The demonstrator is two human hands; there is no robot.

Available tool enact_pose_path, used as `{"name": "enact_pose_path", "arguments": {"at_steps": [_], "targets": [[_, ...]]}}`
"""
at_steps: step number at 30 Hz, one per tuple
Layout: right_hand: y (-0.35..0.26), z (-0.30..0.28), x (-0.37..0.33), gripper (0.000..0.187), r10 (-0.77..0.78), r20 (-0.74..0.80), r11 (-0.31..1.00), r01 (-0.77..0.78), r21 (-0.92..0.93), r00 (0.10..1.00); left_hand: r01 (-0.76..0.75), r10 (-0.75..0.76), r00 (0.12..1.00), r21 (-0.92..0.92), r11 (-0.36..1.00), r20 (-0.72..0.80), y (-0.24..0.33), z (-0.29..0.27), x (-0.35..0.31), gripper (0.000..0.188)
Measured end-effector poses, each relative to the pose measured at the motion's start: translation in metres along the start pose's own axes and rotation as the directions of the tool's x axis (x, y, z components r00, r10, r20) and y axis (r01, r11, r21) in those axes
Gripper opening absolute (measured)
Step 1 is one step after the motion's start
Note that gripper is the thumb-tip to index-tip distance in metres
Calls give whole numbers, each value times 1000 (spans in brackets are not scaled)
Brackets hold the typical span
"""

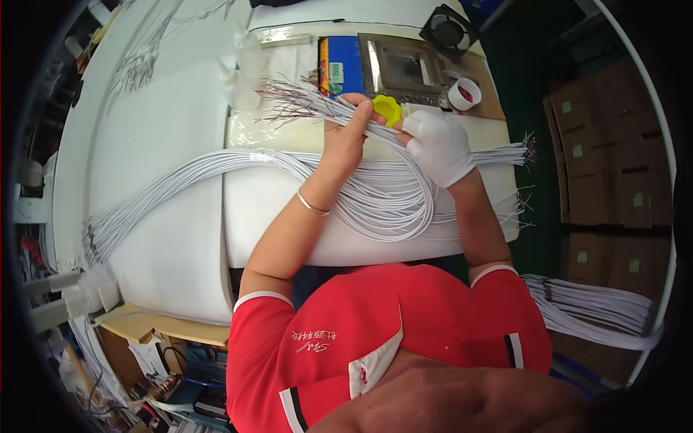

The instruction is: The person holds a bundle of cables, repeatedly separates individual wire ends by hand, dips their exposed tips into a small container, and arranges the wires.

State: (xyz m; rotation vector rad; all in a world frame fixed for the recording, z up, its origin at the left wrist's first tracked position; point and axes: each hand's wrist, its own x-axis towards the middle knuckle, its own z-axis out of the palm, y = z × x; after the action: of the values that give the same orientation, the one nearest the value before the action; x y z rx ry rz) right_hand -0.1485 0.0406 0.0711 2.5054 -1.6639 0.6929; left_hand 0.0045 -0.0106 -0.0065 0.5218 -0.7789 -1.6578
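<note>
A thick bundle of white cables loops across the white padded table, its stripped ends showing thin red and white wires. My bare left hand, a bangle on its wrist, is closed round this bundle just behind the stripped ends. A yellow scalloped round piece sits between my two hands, beside my left fingertips; whether either hand holds it is unclear. In a white glove, my right hand is closed beside the bundle, thumb and fingers pinched together. What lies in that pinch is hidden.
Behind my hands lie a blue box, a grey framed device, a black fan and a white cup with small red bits. More cables stretch left. Cartons stand at right, near a hanging cable coil.
</note>
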Motion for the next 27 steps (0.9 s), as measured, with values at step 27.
{"name": "enact_pose_path", "arguments": {"at_steps": [27], "targets": [[-3,-10,-12,13,266,146,816,-303,493,953,-111,100,988,93,989,117,-1,2,-4,28]]}}
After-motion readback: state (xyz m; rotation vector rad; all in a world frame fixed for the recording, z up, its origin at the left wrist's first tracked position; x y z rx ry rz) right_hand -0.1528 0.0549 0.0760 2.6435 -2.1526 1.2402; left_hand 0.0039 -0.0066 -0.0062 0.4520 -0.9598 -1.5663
